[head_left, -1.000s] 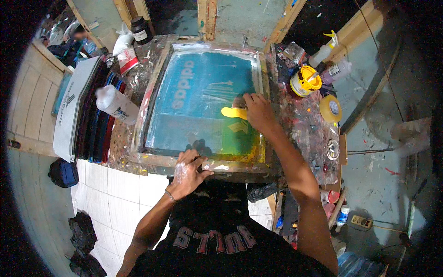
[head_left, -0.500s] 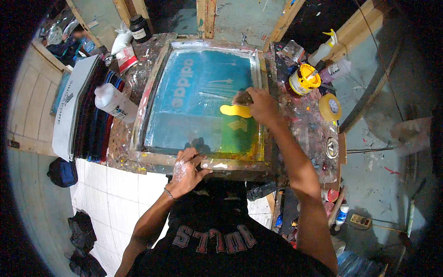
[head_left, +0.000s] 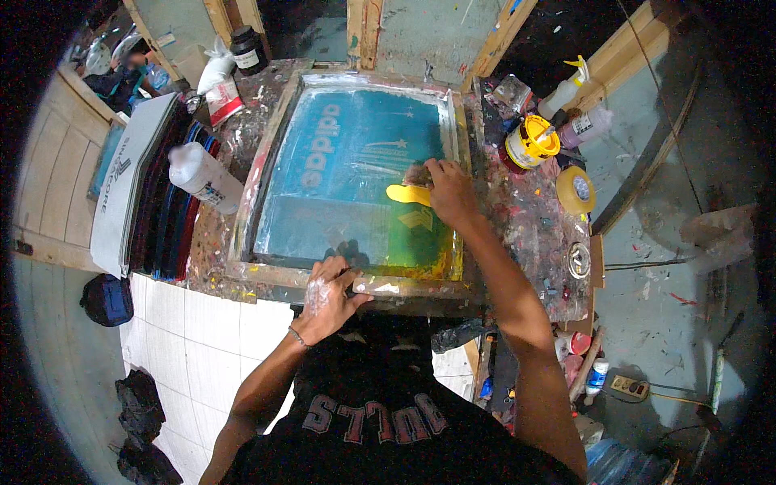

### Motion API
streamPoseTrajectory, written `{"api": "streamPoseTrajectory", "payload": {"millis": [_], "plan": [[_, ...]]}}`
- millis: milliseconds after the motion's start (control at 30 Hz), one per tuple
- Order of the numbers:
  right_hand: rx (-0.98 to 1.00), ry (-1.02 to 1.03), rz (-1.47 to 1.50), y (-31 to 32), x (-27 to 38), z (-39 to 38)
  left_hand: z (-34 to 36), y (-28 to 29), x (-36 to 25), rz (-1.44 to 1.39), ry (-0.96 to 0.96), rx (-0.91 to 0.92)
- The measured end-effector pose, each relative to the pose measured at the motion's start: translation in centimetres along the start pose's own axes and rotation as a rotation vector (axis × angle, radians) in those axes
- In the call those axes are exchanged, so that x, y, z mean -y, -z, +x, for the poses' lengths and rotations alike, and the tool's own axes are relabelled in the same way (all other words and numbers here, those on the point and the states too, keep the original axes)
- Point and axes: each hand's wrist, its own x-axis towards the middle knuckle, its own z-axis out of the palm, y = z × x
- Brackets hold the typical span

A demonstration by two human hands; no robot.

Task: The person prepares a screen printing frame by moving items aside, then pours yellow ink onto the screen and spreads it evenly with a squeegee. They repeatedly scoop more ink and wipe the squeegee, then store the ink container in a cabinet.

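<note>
A wooden-framed printing screen [head_left: 347, 145] with blue mesh lies on the workbench in front of me. My left hand [head_left: 327, 299] is closed over its near frame edge, the thumb lying along the wood. On the right part of the mesh, my right hand [head_left: 453, 194] grips a small dark squeegee [head_left: 416, 175], which is mostly covered by the fingers. A thick streak of yellow ink [head_left: 408, 194] lies against the squeegee's near side. Nearer to me, a yellow-green patch [head_left: 414, 238] tints the mesh around a pale stencil shape.
Right of the screen stand a yellow-rimmed ink tub [head_left: 533, 144], a spray bottle [head_left: 564, 89] and a roll of tape [head_left: 575, 190]. To the left are a white bottle [head_left: 205, 178] and a stack of dark flat pieces with a white board [head_left: 129, 194].
My right hand has shifted slightly to the left with the squeegee, and the yellow streak is a little shorter. My left hand stays on the frame.
</note>
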Motion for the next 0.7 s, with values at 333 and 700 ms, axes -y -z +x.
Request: {"api": "streamPoseTrajectory", "payload": {"millis": [333,700], "plan": [[0.201,-0.069,0.034,1.5,0.4,0.3,-0.1,0.0,-0.1,0.019,0.004,0.000],[0.286,-0.033,0.062,3.5,5.7,-8.0,-0.3,-1.0,0.8,-0.016,-0.037,-0.042]]}}
